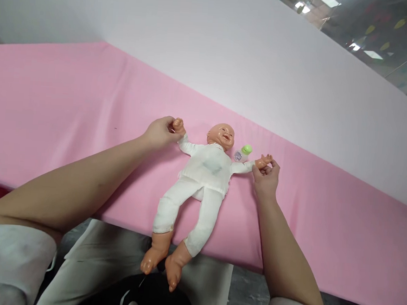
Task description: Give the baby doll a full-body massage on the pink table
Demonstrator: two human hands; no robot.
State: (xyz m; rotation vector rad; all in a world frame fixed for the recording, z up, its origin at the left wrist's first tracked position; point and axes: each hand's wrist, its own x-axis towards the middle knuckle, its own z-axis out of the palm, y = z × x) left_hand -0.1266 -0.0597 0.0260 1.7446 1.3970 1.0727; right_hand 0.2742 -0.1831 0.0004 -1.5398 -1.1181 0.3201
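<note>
the baby doll (pixel 201 180) is lying face-up on the pink sheet (pixel 53 114), feet overhanging at 6 o'clock. the left hand (pixel 159 132) and right hand (pixel 266 178) are pinching its wrists, spreading the arms toward 10 and 3 o'clock; a small green-capped bottle (pixel 242 153) is sitting beside its head.

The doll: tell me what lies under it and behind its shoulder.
The doll lies on a pink sheet; its feet overhang the edge. A green-capped bottle sits behind its shoulder, lower part hidden.
</note>
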